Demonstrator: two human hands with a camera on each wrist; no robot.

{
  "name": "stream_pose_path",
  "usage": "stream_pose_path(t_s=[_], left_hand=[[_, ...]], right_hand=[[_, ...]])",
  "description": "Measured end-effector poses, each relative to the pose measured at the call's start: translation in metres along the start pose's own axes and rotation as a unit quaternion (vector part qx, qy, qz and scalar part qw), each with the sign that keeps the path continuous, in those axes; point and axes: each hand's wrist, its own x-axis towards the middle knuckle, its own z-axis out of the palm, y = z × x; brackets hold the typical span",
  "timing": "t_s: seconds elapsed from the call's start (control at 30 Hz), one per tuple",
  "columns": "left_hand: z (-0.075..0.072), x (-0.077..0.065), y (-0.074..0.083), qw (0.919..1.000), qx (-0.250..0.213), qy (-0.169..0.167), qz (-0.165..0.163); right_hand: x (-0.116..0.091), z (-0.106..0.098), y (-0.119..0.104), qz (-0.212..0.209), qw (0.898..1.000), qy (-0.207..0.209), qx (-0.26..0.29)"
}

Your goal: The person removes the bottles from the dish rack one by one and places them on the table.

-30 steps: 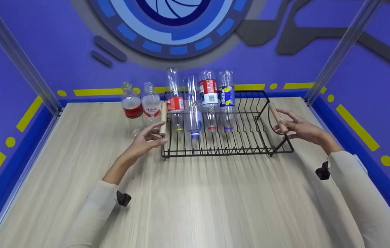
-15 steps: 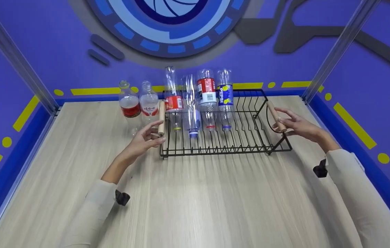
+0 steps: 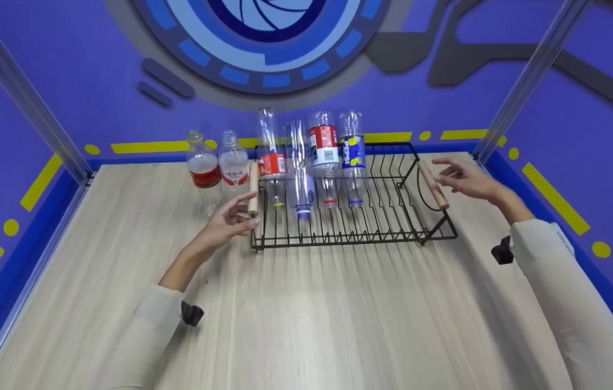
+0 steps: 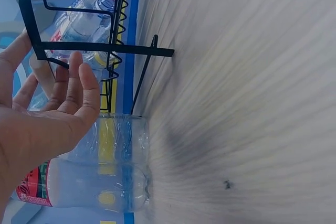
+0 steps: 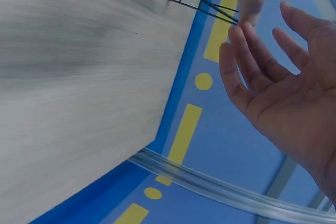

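A black wire dish rack (image 3: pixel 339 242) stands on the table. Several clear plastic bottles lean neck-down inside it, including one with a blue Pepsi-type label (image 3: pixel 353 151) and one with a red-and-white label (image 3: pixel 323 143). My left hand (image 3: pixel 225 223) is at the rack's left wooden handle (image 3: pixel 253 187). The left wrist view shows its fingers (image 4: pixel 73 85) loosely bent beside the handle, not wrapped round it. To the right, my right hand (image 3: pixel 466 179) hovers by the right wooden handle (image 3: pixel 432 184). Relaxed fingers (image 5: pixel 257 56) reach toward that handle, palm facing the wrist camera.
Two uncapped clear bottles stand upright left of the rack: one with a dark red label (image 3: pixel 204 172), the other with a white-and-red label (image 3: pixel 234 170). Printed blue-purple panels (image 3: pixel 122 119) wall the back and sides. Pale wood tabletop (image 3: pixel 333 314) stretches in front.
My right hand has let go of the right wooden handle and risen slightly away from it. My left hand, the rack and the bottles hold their places.
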Motion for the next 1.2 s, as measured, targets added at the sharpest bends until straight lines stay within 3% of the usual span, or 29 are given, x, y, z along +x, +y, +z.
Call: stream_pose_path(t_s=[0.23, 0.6, 0.83, 1.2], left_hand=[[0.000, -0.001, -0.002, 1.0000, -0.004, 0.002, 0.002], [0.000, -0.001, -0.003, 0.9999, -0.009, -0.003, -0.004], [-0.001, -0.001, -0.003, 0.9999, -0.016, 0.000, -0.003], [-0.001, -0.001, -0.003, 0.9998, -0.014, 0.005, -0.013]], right_hand=[[0.014, -0.006, -0.030, 0.008, 0.999, 0.033, -0.012], [0.039, 0.006, -0.066, -0.016, 1.000, 0.005, -0.020], [0.062, 0.024, -0.076, -0.040, 0.999, -0.018, -0.014], [0.092, 0.053, -0.080, 0.001, 0.997, -0.079, 0.008]])
